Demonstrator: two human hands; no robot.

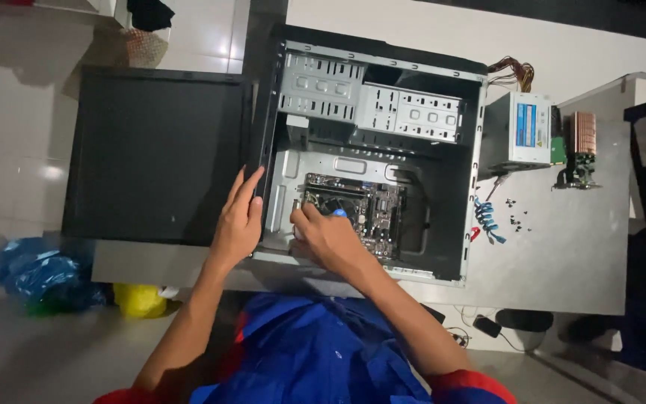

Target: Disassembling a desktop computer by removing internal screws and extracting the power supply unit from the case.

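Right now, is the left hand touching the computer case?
Touching. The head view shows the left hand lying flat on the front edge of the open computer case, fingers stretched up along it.

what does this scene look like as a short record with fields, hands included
setting: open computer case lying on a grey table
left hand: resting flat on the case's front edge, beside the black side panel
right hand: inside the case on the motherboard, gripping a blue-tipped tool
beside case: power supply, blue coiled cable, loose screws
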